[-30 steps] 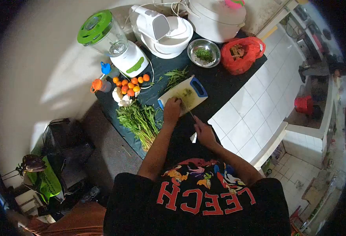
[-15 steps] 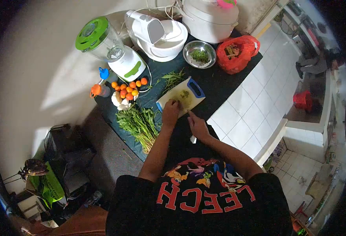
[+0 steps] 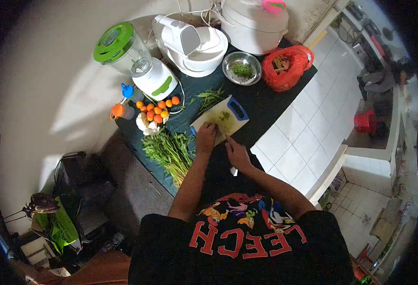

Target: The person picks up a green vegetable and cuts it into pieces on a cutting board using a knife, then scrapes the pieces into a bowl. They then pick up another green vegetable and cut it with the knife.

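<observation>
A white cutting board with blue ends (image 3: 237, 124) lies at the table's near edge, with a small heap of chopped greens (image 3: 224, 116) on it. My left hand (image 3: 206, 137) rests on the board's near left part, fingers bunched and pressed down; what they pinch is hidden beneath them. In my right hand (image 3: 238, 155), closed at the board's near edge, is a knife (image 3: 226, 136), of which only a little shows. Loose green sprigs (image 3: 211, 99) lie just beyond the board. Left of my left forearm is a big bunch of leafy greens (image 3: 168, 154).
Orange tomatoes (image 3: 157, 110), garlic bulbs (image 3: 147, 124) and an orange-capped bottle (image 3: 122, 111) sit at the left. Behind stand a blender (image 3: 154, 78), a mixer with bowl (image 3: 204, 61), a steel bowl of chopped greens (image 3: 241, 71) and a red plastic bag (image 3: 285, 78).
The whole view has shifted very slightly. Both hands stay at the board in nearly the same pose, the right one a touch further left.
</observation>
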### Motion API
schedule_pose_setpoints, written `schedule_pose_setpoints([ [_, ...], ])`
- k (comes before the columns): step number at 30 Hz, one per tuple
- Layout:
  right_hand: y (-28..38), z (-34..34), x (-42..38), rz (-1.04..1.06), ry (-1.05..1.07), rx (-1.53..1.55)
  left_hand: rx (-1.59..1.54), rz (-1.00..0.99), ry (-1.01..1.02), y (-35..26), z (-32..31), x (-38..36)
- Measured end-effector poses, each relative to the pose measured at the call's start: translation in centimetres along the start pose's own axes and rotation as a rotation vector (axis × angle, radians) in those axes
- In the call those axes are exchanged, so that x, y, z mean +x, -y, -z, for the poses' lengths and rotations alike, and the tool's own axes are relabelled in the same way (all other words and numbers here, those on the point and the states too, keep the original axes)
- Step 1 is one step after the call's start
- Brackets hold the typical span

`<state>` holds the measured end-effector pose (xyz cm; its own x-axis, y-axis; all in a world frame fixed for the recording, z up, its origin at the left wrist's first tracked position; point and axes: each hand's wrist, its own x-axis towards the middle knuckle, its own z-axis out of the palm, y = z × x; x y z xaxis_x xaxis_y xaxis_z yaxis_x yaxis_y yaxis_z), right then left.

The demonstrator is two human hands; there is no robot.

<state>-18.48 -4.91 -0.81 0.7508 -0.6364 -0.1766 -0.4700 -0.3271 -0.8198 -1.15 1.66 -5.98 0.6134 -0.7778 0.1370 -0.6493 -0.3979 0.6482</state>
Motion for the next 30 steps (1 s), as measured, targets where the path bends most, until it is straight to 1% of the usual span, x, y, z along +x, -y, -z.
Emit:
schedule_pose_setpoints([
  [4, 0.2, -0.2, -1.1, 0.031, -0.025, -0.029, -0.011, -0.024, 0.007, -0.3, 0.2, 0.0],
  [6, 0.3, -0.1, -0.8, -0.051, 0.042, -0.050, 0.040, -0.031, 0.011, -0.4, 0.5, 0.1],
  [7, 0.3, -0.2, -0.5, -0.049, 0.043, -0.049, 0.042, -0.030, 0.009, -0.5, 0.6, 0.1],
  [10, -0.1, -0.9, 0.8, 0.000, -0.002, -0.098, 0.034, -0.030, 0.037, -0.3, 0.5, 0.2],
  [12, -0.1, -1.1, 1.9, 0.069, -0.037, -0.077, 0.015, -0.050, -0.039, 0.3, -0.1, 0.0],
  [16, 1.0, -1.0, 1.4, 0.073, -0.047, -0.008, 0.036, -0.057, -0.006, 1.5, -0.6, -0.1],
  [18, 1.0, -0.9, 0.2, -0.054, 0.020, -0.010, 0.020, -0.083, -0.022, 1.2, -0.2, -0.2],
  [19, 0.8, -0.9, 0.0, -0.052, 0.022, -0.013, 0.018, -0.081, -0.025, 0.7, 0.1, -0.2],
  [22, 0.2, -1.3, 0.0, -0.009, 0.019, -0.035, 0.018, -0.056, -0.004, 0.8, 0.0, -0.3],
  [24, 0.2, -1.5, 0.7, 0.071, -0.047, -0.002, 0.017, -0.095, -0.025, 1.0, 0.0, -0.2],
  [25, 0.3, -1.4, 1.3, 0.073, -0.051, -0.001, 0.019, -0.099, -0.027, 1.0, 0.0, -0.3],
  [27, 0.6, -0.9, 2.5, 0.039, 0.050, -0.179, 0.108, -0.116, 0.021, 0.9, 0.2, -0.5],
  [28, 0.8, -0.8, 2.5, 0.040, 0.044, -0.178, 0.109, -0.122, 0.020, 0.8, 0.2, -0.6],
  [30, 1.0, -0.7, 2.1, -0.003, 0.024, -0.086, 0.044, -0.069, 0.006, 0.7, 0.0, -0.9],
])
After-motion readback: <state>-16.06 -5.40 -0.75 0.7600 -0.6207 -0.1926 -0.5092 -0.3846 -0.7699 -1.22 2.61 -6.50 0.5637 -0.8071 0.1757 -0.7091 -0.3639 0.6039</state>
